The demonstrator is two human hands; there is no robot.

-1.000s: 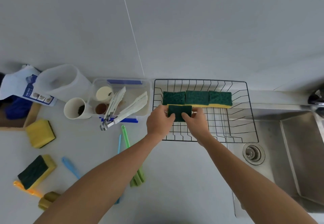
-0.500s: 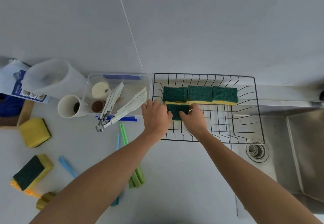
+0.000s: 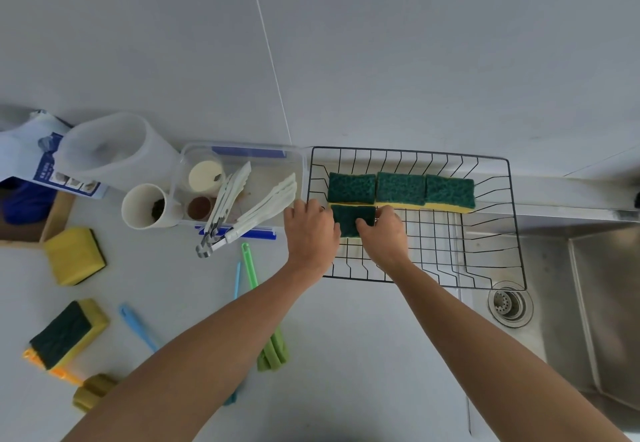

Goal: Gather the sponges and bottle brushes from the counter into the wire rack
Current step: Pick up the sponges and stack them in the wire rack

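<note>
Nearest, on the counter: an olive brush head at lower left, a green-topped yellow sponge lying on an orange piece, a blue brush handle, a green bottle brush partly under the left forearm. Further back, a second yellow sponge.

Both forearms reach to the wire rack, which stands beside the sink. Left hand and right hand grip a green-faced sponge from either side, fingers curled on its edges, low in the rack's left part. Just behind it, three green-topped sponges sit in a row along the back wall.

Beyond: white cup, clear tub with white tongs.
</note>
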